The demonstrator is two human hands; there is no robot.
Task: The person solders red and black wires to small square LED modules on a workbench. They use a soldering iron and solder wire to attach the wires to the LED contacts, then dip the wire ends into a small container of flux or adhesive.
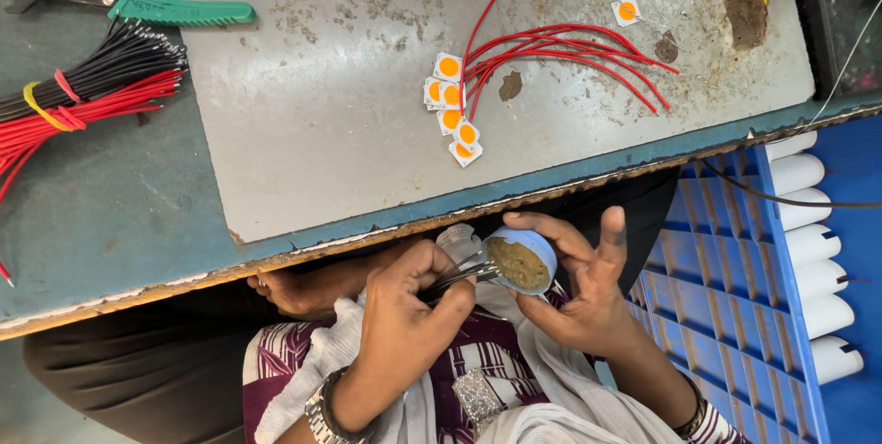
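My left hand (pixel 404 311), nearest the lens, is clamped on metal tweezers (pixel 459 274), tips in the paste of a small blue tin (pixel 522 260) cradled by my right hand (pixel 583 283). Beyond, on the bench plate (pixel 322 113), lie red-wired square chips (pixel 452 104).

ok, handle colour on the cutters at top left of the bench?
Green, ribbed grip on the cutters, lying by the black and red wire bundle. Head view shows it.

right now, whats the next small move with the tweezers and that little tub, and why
Probably lift the tweezers out of the small round tub. Their tips already sit in the brown paste, the left hand grips them, and the right hand holds the tub tilted towards them.
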